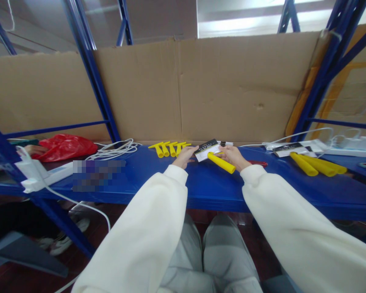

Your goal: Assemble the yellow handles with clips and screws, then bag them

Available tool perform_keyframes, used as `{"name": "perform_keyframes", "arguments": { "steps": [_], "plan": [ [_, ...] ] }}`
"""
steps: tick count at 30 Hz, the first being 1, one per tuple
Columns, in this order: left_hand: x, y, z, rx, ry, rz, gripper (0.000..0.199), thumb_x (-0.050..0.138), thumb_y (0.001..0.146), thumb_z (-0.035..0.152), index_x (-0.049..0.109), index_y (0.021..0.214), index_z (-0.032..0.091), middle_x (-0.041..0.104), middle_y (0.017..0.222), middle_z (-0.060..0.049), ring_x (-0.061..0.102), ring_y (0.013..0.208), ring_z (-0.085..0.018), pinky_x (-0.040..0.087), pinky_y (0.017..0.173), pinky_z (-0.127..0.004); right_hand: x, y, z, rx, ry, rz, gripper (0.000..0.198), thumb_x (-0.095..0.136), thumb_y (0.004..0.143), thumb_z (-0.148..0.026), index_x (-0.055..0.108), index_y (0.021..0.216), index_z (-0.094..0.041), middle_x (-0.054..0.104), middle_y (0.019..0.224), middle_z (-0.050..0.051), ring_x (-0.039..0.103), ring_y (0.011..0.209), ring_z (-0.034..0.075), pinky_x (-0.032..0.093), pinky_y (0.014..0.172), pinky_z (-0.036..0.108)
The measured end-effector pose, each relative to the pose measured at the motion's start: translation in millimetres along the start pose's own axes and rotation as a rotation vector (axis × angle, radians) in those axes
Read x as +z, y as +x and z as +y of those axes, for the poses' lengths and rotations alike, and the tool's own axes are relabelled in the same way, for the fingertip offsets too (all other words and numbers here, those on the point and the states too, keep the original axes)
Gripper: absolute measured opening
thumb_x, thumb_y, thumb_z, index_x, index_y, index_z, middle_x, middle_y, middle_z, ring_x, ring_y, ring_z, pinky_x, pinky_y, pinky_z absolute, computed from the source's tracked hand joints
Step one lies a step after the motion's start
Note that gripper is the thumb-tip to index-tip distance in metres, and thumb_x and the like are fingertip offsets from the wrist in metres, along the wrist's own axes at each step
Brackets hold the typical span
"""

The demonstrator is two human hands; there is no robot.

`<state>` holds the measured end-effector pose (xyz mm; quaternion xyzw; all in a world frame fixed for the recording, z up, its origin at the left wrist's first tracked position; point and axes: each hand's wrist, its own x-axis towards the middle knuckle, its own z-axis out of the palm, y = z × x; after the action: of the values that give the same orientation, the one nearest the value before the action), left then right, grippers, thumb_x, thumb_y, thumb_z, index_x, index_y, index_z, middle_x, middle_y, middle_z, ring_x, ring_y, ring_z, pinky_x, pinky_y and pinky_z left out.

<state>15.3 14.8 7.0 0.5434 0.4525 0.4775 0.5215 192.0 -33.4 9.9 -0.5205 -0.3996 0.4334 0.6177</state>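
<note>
Over the blue shelf, my left hand [186,156] pinches the left edge of a black-and-white printed card [206,149]. A yellow tubular handle [222,162] sticks out from the card's lower right, its wide end towards me. My right hand [233,156] has its fingers closed at the card's right side, around the inner end of the handle. How card and handle are joined is hidden. Left of my hands, several yellow T-shaped pieces [170,149] lie in a row. To the right lie more yellow handles [319,165] with black-and-white cards [288,149].
A red object [258,163] lies just right of my right hand. White cables [120,148] are coiled at left, near a red plastic bag [67,146] and another person's hand [35,150]. Power strips [347,151] stand at right. Cardboard [232,89] and blue posts border the shelf [158,183].
</note>
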Motion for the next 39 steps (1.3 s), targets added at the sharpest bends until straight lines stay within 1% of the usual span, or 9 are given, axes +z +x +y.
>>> {"name": "perform_keyframes", "arguments": {
  "steps": [4, 8, 11, 16, 20, 23, 27, 33, 39],
  "plan": [
    [0.9, 2.9, -4.7, 0.004, 0.040, -0.038, 0.017, 0.074, 0.076, 0.021, 0.064, 0.089, 0.017, 0.070, 0.074, -0.003, 0.067, 0.071, -0.016, 0.053, 0.067, -0.027, -1.2, 1.9, 1.8, -0.010, -0.010, -0.077, 0.023, 0.053, 0.095, -0.011, 0.055, 0.073, -0.018, 0.075, 0.072, 0.005, 0.073, 0.066, 0.012, 0.057, 0.066, 0.019],
    [0.2, 4.4, -7.1, 0.018, 0.058, -0.058, 0.016, 0.076, 0.074, 0.022, 0.067, 0.087, 0.017, 0.072, 0.080, -0.006, 0.070, 0.077, -0.020, 0.056, 0.072, -0.032, -2.3, 4.2, 3.8, -0.009, -0.005, -0.111, 0.022, 0.052, 0.095, -0.008, 0.057, 0.076, -0.017, 0.076, 0.078, 0.006, 0.073, 0.066, 0.011, 0.056, 0.066, 0.017],
    [-0.7, 4.6, -6.9, 0.014, 0.068, -0.047, 0.013, 0.075, 0.075, 0.021, 0.067, 0.084, 0.017, 0.073, 0.082, -0.007, 0.071, 0.080, -0.022, 0.057, 0.074, -0.034, -2.8, 5.2, 5.1, -0.011, -0.014, -0.125, 0.022, 0.055, 0.092, -0.005, 0.056, 0.074, -0.018, 0.075, 0.075, 0.005, 0.072, 0.065, 0.010, 0.055, 0.065, 0.016],
    [-1.5, 3.9, -5.8, 0.011, 0.075, -0.037, 0.012, 0.075, 0.076, 0.019, 0.067, 0.085, 0.016, 0.073, 0.082, -0.008, 0.071, 0.083, -0.023, 0.058, 0.078, -0.037, -1.1, 2.1, 4.0, 0.004, -0.014, -0.086, 0.027, 0.054, 0.090, 0.000, 0.053, 0.069, -0.019, 0.072, 0.069, 0.001, 0.072, 0.065, 0.009, 0.057, 0.068, 0.016],
    [-2.3, 2.7, -5.0, 0.004, 0.067, -0.057, 0.009, 0.073, 0.078, 0.018, 0.067, 0.085, 0.017, 0.073, 0.082, -0.007, 0.071, 0.088, -0.023, 0.058, 0.084, -0.040, 0.2, -0.9, 1.9, 0.002, -0.009, -0.076, 0.029, 0.053, 0.089, 0.002, 0.052, 0.069, -0.019, 0.070, 0.066, 0.000, 0.071, 0.062, 0.009, 0.057, 0.064, 0.015],
    [-3.1, 0.5, -3.6, 0.009, 0.033, -0.094, 0.007, 0.073, 0.078, 0.015, 0.066, 0.079, 0.016, 0.072, 0.077, -0.006, 0.071, 0.083, -0.022, 0.058, 0.083, -0.040, -0.2, -2.3, 1.2, -0.001, -0.008, -0.084, 0.029, 0.054, 0.087, 0.003, 0.053, 0.069, -0.019, 0.069, 0.063, -0.001, 0.070, 0.062, 0.009, 0.057, 0.064, 0.015],
    [-3.4, -3.0, -1.6, 0.022, -0.007, -0.110, 0.014, 0.078, 0.073, 0.012, 0.064, 0.070, 0.015, 0.069, 0.072, -0.006, 0.070, 0.077, -0.022, 0.059, 0.079, -0.040, -1.6, -3.8, 1.4, -0.007, -0.014, -0.083, 0.029, 0.057, 0.085, 0.004, 0.056, 0.068, -0.019, 0.069, 0.063, 0.000, 0.070, 0.063, 0.010, 0.059, 0.068, 0.018],
    [-0.7, -1.1, -1.3, 0.013, 0.011, -0.046, 0.013, 0.072, 0.076, 0.009, 0.065, 0.068, 0.016, 0.069, 0.071, -0.006, 0.070, 0.079, -0.022, 0.058, 0.080, -0.039, -2.8, -1.9, 3.4, -0.034, -0.008, -0.138, 0.026, 0.062, 0.079, 0.006, 0.058, 0.069, -0.018, 0.071, 0.066, 0.001, 0.071, 0.067, 0.011, 0.059, 0.072, 0.019],
    [-0.1, 0.9, -1.5, 0.041, 0.027, -0.032, 0.010, 0.073, 0.075, 0.012, 0.066, 0.069, 0.016, 0.068, 0.071, -0.006, 0.070, 0.078, -0.021, 0.058, 0.076, -0.034, -2.3, 0.0, 4.1, 0.005, -0.014, -0.150, 0.027, 0.062, 0.080, 0.006, 0.056, 0.067, -0.018, 0.069, 0.063, -0.001, 0.068, 0.061, 0.009, 0.057, 0.068, 0.017]
  ]
}}
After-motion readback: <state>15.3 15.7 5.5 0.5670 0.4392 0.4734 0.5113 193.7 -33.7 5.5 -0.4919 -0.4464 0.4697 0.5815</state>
